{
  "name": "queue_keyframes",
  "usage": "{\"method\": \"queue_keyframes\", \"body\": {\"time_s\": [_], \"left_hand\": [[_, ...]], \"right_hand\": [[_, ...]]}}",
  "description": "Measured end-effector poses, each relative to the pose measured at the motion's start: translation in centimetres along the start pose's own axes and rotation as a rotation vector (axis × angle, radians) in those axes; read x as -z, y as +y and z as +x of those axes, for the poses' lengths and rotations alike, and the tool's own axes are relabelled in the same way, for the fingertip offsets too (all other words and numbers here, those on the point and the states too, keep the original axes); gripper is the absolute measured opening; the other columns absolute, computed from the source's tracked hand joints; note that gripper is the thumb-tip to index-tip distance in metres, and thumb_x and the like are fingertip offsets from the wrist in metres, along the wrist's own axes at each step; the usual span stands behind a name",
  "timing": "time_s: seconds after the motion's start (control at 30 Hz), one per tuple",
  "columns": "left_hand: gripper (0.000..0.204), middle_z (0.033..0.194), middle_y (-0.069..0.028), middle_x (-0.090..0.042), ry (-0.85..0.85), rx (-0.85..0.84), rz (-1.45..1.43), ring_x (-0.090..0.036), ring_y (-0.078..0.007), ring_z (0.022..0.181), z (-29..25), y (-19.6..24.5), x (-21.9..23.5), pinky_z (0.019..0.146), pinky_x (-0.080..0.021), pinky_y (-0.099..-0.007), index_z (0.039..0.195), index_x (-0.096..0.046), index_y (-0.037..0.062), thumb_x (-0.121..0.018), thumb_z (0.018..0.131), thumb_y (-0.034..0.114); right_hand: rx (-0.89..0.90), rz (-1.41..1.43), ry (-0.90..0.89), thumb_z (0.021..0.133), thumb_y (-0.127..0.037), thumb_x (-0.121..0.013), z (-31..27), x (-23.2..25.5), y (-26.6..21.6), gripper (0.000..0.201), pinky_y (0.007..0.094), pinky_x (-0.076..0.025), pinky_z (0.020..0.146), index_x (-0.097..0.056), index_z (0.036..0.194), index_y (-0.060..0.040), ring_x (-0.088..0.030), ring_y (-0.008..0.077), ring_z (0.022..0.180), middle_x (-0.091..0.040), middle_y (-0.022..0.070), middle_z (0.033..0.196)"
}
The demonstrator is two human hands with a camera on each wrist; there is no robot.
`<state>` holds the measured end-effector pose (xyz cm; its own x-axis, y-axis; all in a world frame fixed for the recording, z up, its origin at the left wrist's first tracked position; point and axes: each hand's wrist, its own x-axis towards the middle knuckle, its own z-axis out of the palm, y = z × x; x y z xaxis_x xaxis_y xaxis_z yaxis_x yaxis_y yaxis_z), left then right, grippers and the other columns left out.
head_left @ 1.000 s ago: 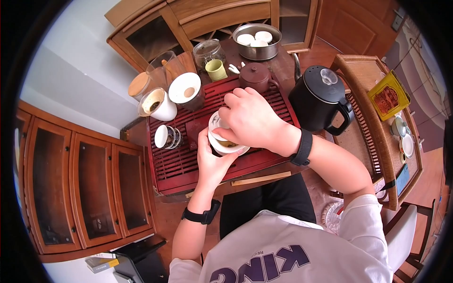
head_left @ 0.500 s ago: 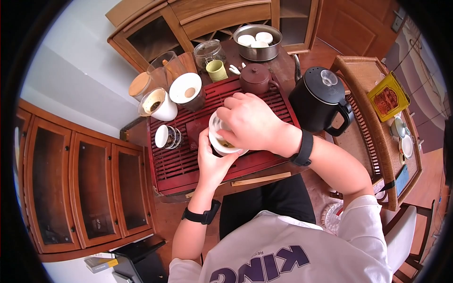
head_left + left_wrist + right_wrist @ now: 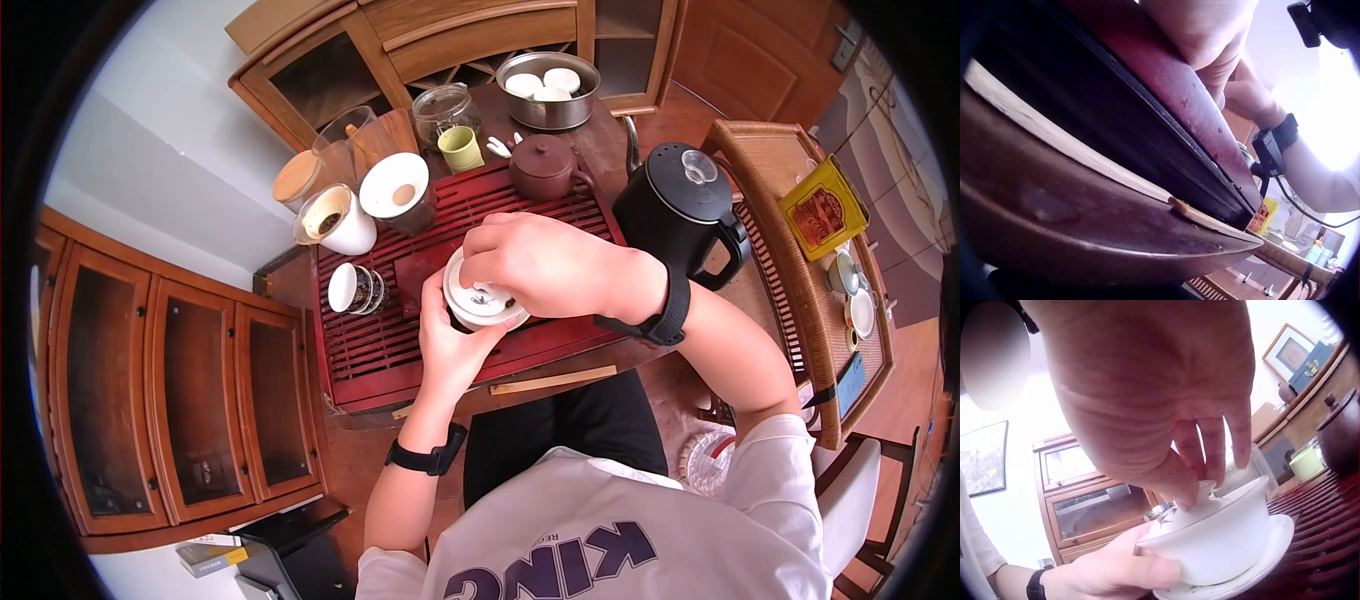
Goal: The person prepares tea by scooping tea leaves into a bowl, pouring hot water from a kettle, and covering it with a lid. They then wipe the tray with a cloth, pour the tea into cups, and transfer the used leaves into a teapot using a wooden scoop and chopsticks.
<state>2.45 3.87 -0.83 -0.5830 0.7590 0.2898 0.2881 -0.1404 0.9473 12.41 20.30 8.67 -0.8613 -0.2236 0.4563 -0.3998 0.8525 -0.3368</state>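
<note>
A white gaiwan bowl (image 3: 1222,547) on its saucer (image 3: 1282,540) is held low over the red slatted tea tray (image 3: 375,365). My left hand (image 3: 452,345) grips it from the near left side, its thumb against the bowl and saucer in the right wrist view. The lid (image 3: 484,300), white with a dark drawn pattern, sits in the bowl's mouth. From above, my right hand (image 3: 560,262) pinches the lid's knob (image 3: 1205,486) between thumb and fingers. The bowl's inside is hidden under the lid.
A brown teapot (image 3: 543,170) stands at the tray's far corner, with a black kettle (image 3: 670,210) right of it. Stacked small cups (image 3: 355,290), a white pitcher (image 3: 345,228) and a strainer (image 3: 385,190) are on the left. A green cup (image 3: 459,150) and steel pot (image 3: 548,105) stand behind.
The lid, tilted earlier with yellowish liquid visible below it, now lies flatter and covers the bowl. My right hand has come slightly nearer and its wrist has shifted right; the left hand stays put.
</note>
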Motion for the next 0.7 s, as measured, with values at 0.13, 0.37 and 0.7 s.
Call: {"method": "queue_keyframes", "body": {"time_s": [0.13,0.37,0.7], "left_hand": [[0.076,0.127,-0.0109,-0.056,0.000,0.031,0.000,-0.058,-0.0201,0.118,0.00,0.31,-0.04,0.102,-0.048,-0.0353,0.132,-0.043,0.0039,-0.085,0.069,0.001],[0.076,0.127,-0.0115,-0.056,0.001,0.015,0.021,-0.058,-0.0205,0.118,-0.03,-0.08,0.05,0.102,-0.047,-0.0360,0.132,-0.042,0.0032,-0.085,0.070,0.001],[0.076,0.127,-0.0096,-0.054,-0.006,0.058,-0.050,-0.054,-0.0183,0.119,-0.01,0.51,-0.11,0.105,-0.044,-0.0357,0.131,-0.042,0.0020,-0.087,0.070,0.002]], "right_hand": [[0.007,0.021,0.026,0.066,-0.003,-0.074,-0.23,-0.03,0.07,0.030,0.0429,-0.052,0.083,-0.065,0.095,-0.0026,-0.062,0.0335,0.092,-0.063,0.0118,0.096],[-0.007,-0.037,0.167,0.068,-0.002,-0.070,-0.45,0.01,0.00,0.027,0.0432,-0.053,0.082,-0.065,0.094,-0.0023,-0.062,0.0334,0.092,-0.063,0.0113,0.095],[0.008,-0.072,0.204,0.071,-0.001,-0.071,-0.37,0.09,0.03,0.026,0.0413,-0.053,0.082,-0.066,0.096,-0.0038,-0.062,0.0318,0.093,-0.063,0.0107,0.097]]}}
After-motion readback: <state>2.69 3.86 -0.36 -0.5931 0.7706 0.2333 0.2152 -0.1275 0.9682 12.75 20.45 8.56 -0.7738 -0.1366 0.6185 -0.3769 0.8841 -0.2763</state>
